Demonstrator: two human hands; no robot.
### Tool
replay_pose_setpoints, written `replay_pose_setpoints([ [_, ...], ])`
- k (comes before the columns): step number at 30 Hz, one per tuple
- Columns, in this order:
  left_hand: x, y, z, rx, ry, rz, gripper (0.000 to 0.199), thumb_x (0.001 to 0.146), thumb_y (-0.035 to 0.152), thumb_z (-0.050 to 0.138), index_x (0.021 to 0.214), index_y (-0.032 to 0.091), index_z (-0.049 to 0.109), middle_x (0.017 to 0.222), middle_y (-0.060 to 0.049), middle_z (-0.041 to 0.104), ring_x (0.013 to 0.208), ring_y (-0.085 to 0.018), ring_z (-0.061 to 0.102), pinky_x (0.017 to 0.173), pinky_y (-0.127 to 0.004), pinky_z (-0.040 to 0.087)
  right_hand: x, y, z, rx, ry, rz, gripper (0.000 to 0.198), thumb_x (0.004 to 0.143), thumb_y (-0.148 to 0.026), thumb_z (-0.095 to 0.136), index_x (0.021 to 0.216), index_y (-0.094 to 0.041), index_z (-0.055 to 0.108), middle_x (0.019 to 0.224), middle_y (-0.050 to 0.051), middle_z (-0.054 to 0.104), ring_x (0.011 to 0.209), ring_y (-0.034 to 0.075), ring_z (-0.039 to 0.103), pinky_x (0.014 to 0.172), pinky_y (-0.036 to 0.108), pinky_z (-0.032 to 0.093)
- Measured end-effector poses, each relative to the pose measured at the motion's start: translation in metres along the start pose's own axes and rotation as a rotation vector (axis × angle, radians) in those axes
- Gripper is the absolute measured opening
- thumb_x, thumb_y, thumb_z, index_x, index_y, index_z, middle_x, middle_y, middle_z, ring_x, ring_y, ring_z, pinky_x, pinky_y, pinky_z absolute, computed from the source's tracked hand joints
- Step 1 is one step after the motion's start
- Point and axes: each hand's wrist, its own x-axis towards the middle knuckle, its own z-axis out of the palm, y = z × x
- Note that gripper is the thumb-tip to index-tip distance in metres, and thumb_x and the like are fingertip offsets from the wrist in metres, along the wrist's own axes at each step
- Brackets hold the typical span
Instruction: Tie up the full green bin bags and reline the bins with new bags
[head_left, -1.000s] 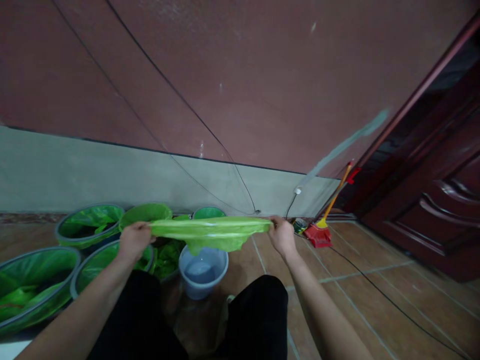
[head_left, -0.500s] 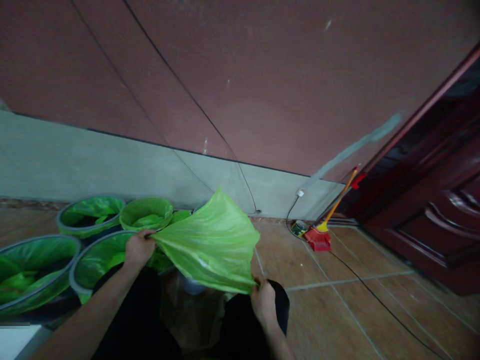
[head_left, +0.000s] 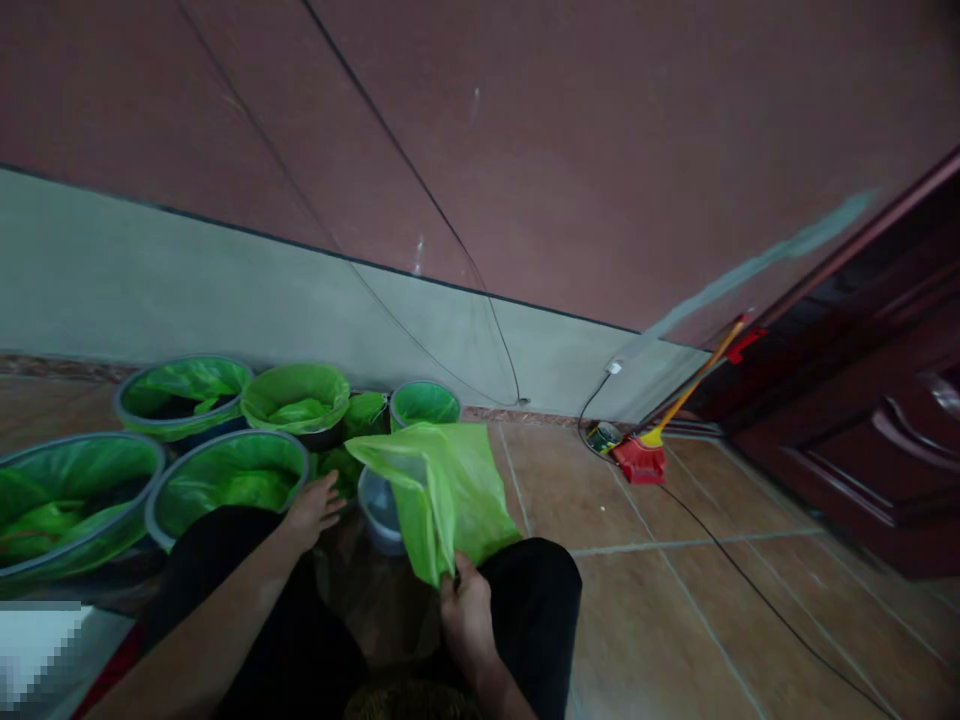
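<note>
A thin green plastic bag (head_left: 472, 480) hangs spread above the floor, its lower corner pinched in my right hand (head_left: 469, 610) beside my right knee. My left hand (head_left: 309, 510) is off the bag, fingers apart, close to the rim of a bin lined with green plastic (head_left: 232, 480). Partly behind the bag stands a small clear plastic tub (head_left: 381, 510). A small bin with a green liner (head_left: 426, 402) is just beyond the bag.
More green-lined bins (head_left: 184, 395) stand to the left by the wall. A red broom with an orange handle (head_left: 643, 455) leans near a dark red door (head_left: 862, 460). A black cable (head_left: 757, 595) crosses the tiled floor.
My left hand has let go of the bag's left corner, and the bag has folded and dropped toward the right. My right hand has moved slightly left and down, still gripping it.
</note>
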Motion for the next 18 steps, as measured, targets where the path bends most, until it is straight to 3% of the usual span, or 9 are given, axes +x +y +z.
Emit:
replay_pose_setpoints([
  [4, -0.035, -0.04, 0.039, -0.036, -0.317, -0.229, 0.059, 0.079, 0.067, 0.049, 0.111, 0.017, 0.056, 0.116, -0.017, 0.067, 0.097, -0.027, 0.069, 0.074, -0.036, 0.053, -0.008, -0.007, 0.005, -0.011, -0.041, 0.017, 0.028, 0.086, -0.025, 0.043, 0.1, -0.016, 0.066, 0.077, 0.008, 0.07, 0.07, 0.022, 0.066, 0.068, 0.028, 0.049],
  [8, -0.052, -0.05, 0.075, -0.009, -0.47, -0.234, 0.07, 0.07, 0.077, 0.052, 0.107, 0.018, 0.06, 0.112, -0.015, 0.07, 0.098, -0.026, 0.068, 0.077, -0.035, 0.053, -0.024, -0.012, 0.0, 0.075, -0.041, 0.031, 0.027, 0.088, -0.028, 0.042, 0.101, -0.019, 0.064, 0.076, 0.005, 0.069, 0.067, 0.019, 0.063, 0.065, 0.026, 0.048],
  [12, -0.045, -0.043, 0.097, -0.001, -0.445, -0.157, 0.053, 0.074, 0.064, 0.055, 0.098, 0.017, 0.064, 0.09, -0.009, 0.072, 0.079, -0.023, 0.069, 0.069, -0.034, 0.053, -0.039, -0.015, -0.005, 0.107, -0.049, 0.081, 0.028, 0.089, -0.026, 0.042, 0.105, -0.019, 0.064, 0.073, 0.004, 0.067, 0.065, 0.018, 0.062, 0.064, 0.025, 0.047],
  [15, -0.033, -0.042, 0.109, 0.039, -0.385, -0.052, 0.026, 0.071, 0.039, 0.061, 0.082, 0.016, 0.064, 0.069, -0.004, 0.068, 0.062, -0.019, 0.065, 0.06, -0.03, 0.051, -0.049, -0.013, -0.002, 0.05, -0.041, 0.064, 0.022, 0.088, -0.024, 0.045, 0.096, -0.018, 0.065, 0.07, 0.004, 0.066, 0.062, 0.016, 0.06, 0.061, 0.023, 0.045],
  [18, -0.026, -0.041, 0.117, 0.07, -0.323, 0.035, 0.013, 0.066, 0.027, 0.062, 0.071, 0.016, 0.063, 0.061, -0.002, 0.064, 0.056, -0.017, 0.06, 0.057, -0.028, 0.047, -0.055, -0.009, 0.002, -0.063, -0.055, 0.012, 0.019, 0.089, -0.021, 0.046, 0.083, -0.018, 0.063, 0.067, 0.004, 0.065, 0.059, 0.014, 0.058, 0.058, 0.022, 0.041],
])
